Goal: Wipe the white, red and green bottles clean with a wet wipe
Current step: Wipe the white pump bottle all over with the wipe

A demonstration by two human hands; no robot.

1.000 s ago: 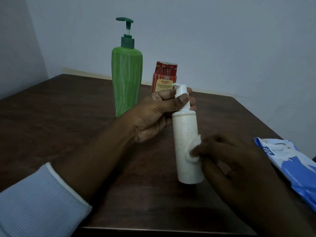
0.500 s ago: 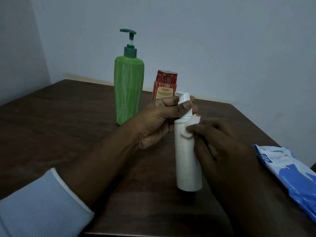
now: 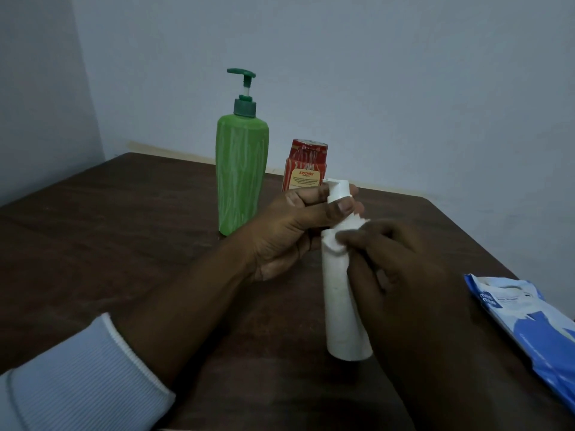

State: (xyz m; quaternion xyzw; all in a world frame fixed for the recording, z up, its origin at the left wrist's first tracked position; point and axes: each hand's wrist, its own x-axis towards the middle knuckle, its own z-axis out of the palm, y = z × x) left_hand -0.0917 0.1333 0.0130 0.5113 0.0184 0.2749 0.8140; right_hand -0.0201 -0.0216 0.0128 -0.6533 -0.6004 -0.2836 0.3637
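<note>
- The green bottle (image 3: 242,172) stood upright on the dark surface (image 3: 124,244) at far centre-left, untouched; with its tall pump it would probably tip easily and is best held round the body.
- Just right of it, the red bottle (image 3: 306,164) stood partly hidden behind the hands.
- The left hand (image 3: 292,227) had its grip closed round the pump neck of the white bottle (image 3: 340,293), steadying it with the base near the surface.
- The right hand (image 3: 401,275) pinched a wet wipe (image 3: 334,242) against the bottle's shoulder. Smooth plastic, likely light and slippery once damp, so the neck hold seemed sound.
- The wipes packet (image 3: 529,328) lay at the near right edge.
</note>
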